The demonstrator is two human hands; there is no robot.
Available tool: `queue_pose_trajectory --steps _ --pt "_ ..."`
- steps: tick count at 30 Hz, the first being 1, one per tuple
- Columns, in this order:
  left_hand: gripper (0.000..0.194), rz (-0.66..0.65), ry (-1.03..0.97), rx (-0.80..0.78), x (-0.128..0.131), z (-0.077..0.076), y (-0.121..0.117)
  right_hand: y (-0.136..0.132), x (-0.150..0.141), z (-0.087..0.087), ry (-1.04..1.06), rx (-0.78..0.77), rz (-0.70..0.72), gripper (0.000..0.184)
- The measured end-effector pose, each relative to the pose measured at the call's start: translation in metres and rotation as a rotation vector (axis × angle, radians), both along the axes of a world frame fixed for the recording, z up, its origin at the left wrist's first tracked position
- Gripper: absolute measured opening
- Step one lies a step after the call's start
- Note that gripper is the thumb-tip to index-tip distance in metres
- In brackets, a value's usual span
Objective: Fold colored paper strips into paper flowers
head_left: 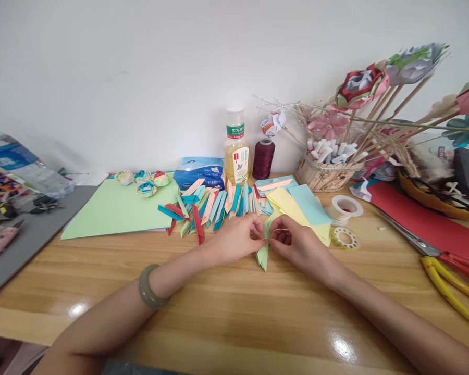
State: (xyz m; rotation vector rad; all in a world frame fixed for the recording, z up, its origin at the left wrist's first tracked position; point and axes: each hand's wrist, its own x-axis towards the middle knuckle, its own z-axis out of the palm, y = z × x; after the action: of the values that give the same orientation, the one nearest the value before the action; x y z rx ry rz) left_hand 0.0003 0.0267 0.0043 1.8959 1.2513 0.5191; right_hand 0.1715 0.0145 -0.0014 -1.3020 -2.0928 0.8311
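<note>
Just above the table, a light green folded paper piece [262, 258] hangs between my two hands, its pointed end downward. My left hand [240, 238] is closed in a pinch at the paper's left side. From the right, my right hand [297, 242] is also closed, pinching a thin pale thread [278, 229] that loops over its fingers and crosses the paper. The fingers partly hide the paper's upper half. Right behind my hands lie many folded paper strips [219, 205] in red, blue, green and peach, and yellow paper sheets [287, 204].
At the back stand a tea bottle [236, 151], a maroon thread cone [263, 159], a blue tissue pack [199, 172] and a basket [322, 176]. Green sheets [113, 208] bear paper flowers [145, 188]. On the right are a white spool [344, 209] and scissors [433, 250].
</note>
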Motion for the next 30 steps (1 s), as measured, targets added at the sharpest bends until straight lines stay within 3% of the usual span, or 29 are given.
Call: queue_pose_trajectory --steps 8,19,24,30 --pt "0.010 -0.001 0.039 0.046 0.000 0.001 0.000 -0.001 -0.004 -0.004 -0.051 0.058 -0.087 0.004" --pt "0.007 -0.010 0.138 0.101 0.000 0.003 -0.003 -0.005 0.000 -0.002 -0.139 0.170 0.035 0.021" --pt "0.005 -0.021 0.239 0.178 0.002 0.007 -0.007 -0.005 -0.001 -0.001 -0.167 0.133 0.029 0.018" --pt "0.008 -0.008 0.343 0.292 0.004 0.009 -0.012 -0.002 -0.002 0.002 -0.160 -0.019 0.020 0.012"
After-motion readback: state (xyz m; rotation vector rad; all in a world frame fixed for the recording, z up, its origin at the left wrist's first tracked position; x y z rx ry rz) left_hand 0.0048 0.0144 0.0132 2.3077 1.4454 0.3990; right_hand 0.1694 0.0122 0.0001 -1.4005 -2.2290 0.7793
